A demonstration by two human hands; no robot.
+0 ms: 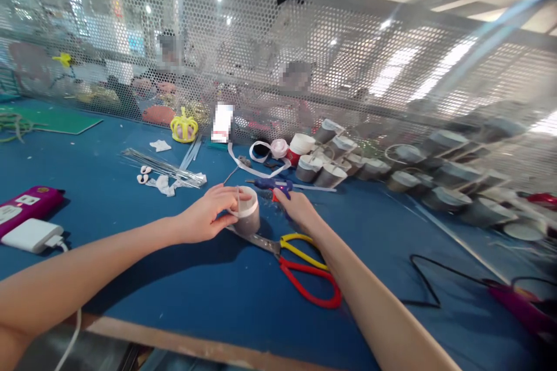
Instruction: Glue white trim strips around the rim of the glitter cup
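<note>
My left hand is closed around the near left side of a small grey cup with a white inner lining, its fingers at the rim. The cup stands on the blue tabletop. In my right hand is a blue hot glue gun with an orange trigger, its nozzle pointing left just behind the cup. A white glue stick sticks out of its back end. Large scissors with one yellow and one red handle lie beside the cup, their blades partly hidden by it.
Many similar grey cups crowd the back right. Thin wires, a yellow crown-shaped piece, white ribbon and a lit phone lie farther back. A purple power strip and white charger are left. Perforated metal screen stands behind.
</note>
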